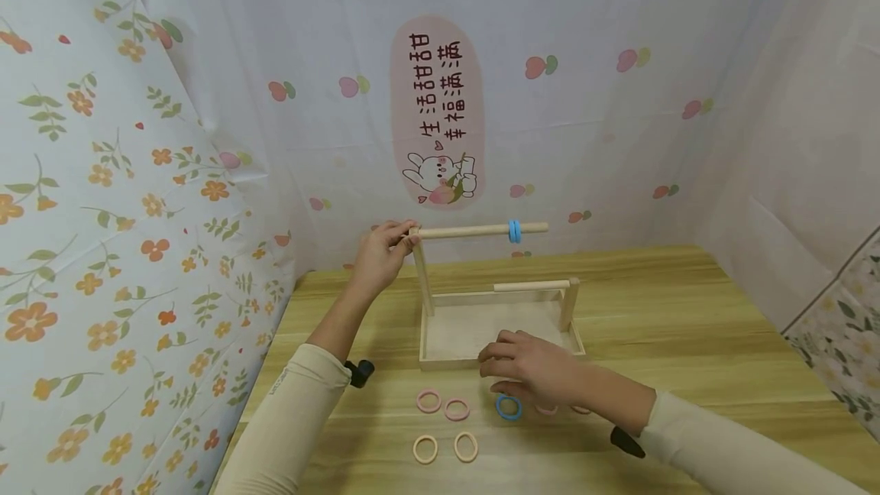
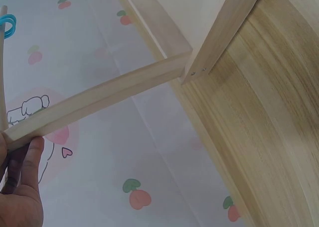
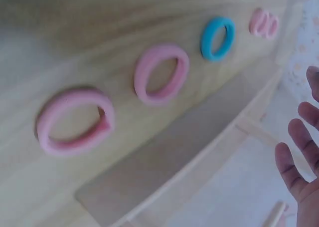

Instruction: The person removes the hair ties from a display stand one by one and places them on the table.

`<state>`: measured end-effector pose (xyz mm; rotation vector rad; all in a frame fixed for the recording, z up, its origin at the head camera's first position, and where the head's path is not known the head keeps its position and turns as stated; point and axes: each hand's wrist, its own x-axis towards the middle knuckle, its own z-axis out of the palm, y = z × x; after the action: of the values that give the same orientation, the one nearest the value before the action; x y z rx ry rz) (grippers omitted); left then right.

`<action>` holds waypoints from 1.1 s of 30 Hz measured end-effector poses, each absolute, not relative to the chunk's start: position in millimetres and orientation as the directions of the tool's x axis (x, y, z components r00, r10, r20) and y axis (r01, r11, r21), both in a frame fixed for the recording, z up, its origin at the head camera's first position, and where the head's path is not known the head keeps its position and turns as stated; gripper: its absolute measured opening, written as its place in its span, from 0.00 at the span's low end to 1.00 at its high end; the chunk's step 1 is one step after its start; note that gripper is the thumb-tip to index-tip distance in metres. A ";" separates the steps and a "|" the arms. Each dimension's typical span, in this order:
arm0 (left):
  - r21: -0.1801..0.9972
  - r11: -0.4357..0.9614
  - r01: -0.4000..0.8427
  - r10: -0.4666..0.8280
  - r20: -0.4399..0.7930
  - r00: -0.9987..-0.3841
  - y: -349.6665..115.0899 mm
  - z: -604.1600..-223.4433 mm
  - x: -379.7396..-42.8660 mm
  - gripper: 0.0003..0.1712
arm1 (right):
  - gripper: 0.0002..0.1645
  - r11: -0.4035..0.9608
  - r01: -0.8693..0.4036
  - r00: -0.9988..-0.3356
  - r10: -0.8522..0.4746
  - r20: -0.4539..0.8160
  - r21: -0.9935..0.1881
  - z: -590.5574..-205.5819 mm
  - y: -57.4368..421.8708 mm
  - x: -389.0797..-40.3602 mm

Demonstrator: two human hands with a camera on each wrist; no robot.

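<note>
My left hand pinches the top of the tall upright post of a wooden rack, where the upper rod joins it. Two blue rings hang near that rod's free end. In the left wrist view, thumb and fingers grip the post's end. My right hand hovers over the front of the rack's tray, fingers loosely spread and holding nothing. Below it on the table lies a blue ring. Two pink rings lie beside that one, partly hidden by the right arm in the head view.
More pink rings and two beige rings lie on the wood-grain table in front of the tray. A shorter post at the tray's right carries a lower rod. Patterned cloth hangs behind and at both sides.
</note>
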<state>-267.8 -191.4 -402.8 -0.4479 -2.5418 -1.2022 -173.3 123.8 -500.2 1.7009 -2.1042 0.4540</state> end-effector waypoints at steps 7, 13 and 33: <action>0.697 0.601 0.392 0.151 0.383 -0.912 -191.7 -403.6 -268.5 0.26 | 0.20 0.258 -0.965 -0.197 -0.834 0.516 0.048 -485.3 133.0 -186.9; 0.708 0.593 0.384 0.148 0.374 -0.916 -191.8 -402.8 -268.6 0.26 | 0.23 0.306 -0.950 -0.229 -0.821 0.523 0.063 -467.1 143.2 -198.3; 0.696 0.595 0.402 0.152 0.393 -0.907 -191.1 -403.7 -269.9 0.24 | 0.22 0.343 -0.939 -0.265 -0.750 0.606 0.014 -431.1 171.6 -232.4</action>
<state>-269.9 -191.1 -403.7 -0.4516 -2.5326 -1.2129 -232.4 171.6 -431.1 1.4713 -2.0932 0.4806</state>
